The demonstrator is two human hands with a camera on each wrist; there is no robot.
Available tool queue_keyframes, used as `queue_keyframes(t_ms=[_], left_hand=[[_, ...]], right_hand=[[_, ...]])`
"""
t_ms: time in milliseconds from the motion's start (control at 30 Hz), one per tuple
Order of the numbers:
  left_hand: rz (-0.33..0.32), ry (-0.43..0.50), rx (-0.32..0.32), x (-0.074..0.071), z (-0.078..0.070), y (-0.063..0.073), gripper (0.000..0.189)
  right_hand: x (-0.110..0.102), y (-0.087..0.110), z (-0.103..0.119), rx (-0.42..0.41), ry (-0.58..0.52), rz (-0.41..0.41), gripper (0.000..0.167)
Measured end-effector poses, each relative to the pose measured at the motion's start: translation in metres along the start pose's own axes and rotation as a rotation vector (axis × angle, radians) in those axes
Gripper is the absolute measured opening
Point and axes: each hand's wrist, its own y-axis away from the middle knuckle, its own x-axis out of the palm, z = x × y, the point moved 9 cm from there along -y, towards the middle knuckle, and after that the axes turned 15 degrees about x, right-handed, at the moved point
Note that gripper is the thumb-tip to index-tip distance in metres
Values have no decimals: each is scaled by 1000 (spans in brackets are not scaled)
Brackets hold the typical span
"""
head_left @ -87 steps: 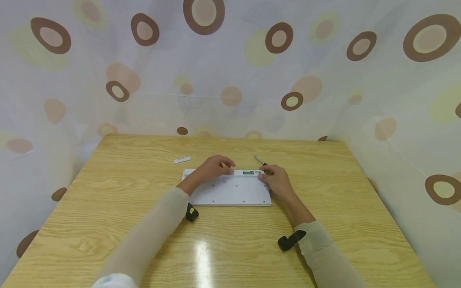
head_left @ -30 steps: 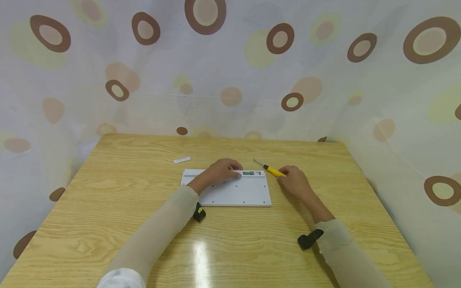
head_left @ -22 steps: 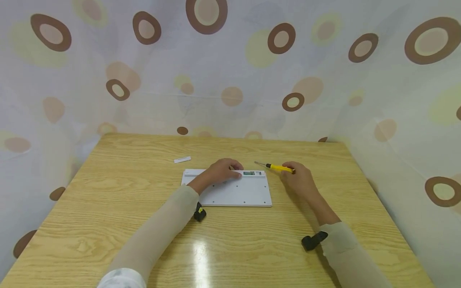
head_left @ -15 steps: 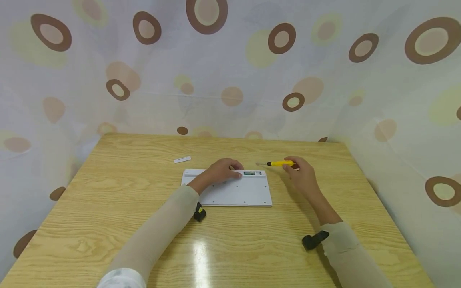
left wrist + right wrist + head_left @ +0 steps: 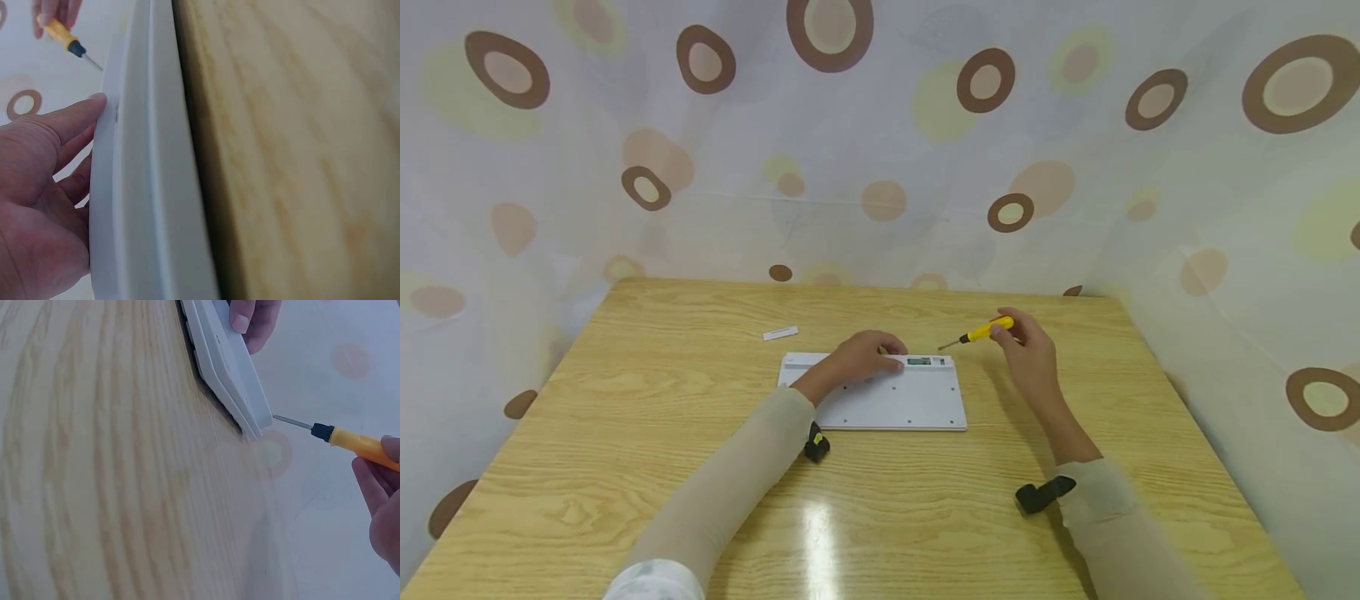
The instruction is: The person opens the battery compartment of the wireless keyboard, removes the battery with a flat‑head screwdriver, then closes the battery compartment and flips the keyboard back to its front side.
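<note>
Pictured in beige sleeves (image 5: 718,487), with black wrist cameras (image 5: 1037,497) strapped on. Working over a white keyboard (image 5: 887,406) laid underside up on a wood-grain table (image 5: 625,417), with its long axis running left to right and its raised edge toward the wall. Gripping that far edge between thumb and fingers of the left hand (image 5: 859,354), beside a green slot (image 5: 919,361). Pinching a yellow screwdriver (image 5: 988,330) by its handle in the right hand (image 5: 1028,350), with its shaft slanting down and leftward to the keyboard's far right corner, too close to tell contact. Backed by a small white strip (image 5: 780,333) and a ring-patterned wall covering (image 5: 883,125).
</note>
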Motion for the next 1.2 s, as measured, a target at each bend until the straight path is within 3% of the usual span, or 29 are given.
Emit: queue_keyframes(t_ms=[167,400,500,700,867,1200], left_hand=[[-1,4,-8,2,2,0,29],[-6,6,-10,2,2,0,28],[-4,13,-5,2,1,-1,28],[1,27,-3,1,0,-1,27],[-2,21,1,-1,0,-1,26],[2,14,0,1,2,-1,28]], right_hand=[[-1,14,23,8,-94,-21,38],[1,30,48,-17,-96,-35,38],[4,30,48,-1,-92,-25,39],[12,15,28,23,-94,0,42],[17,13,28,-40,-49,-16,44],[32,15,54,-218,87,-23,41]])
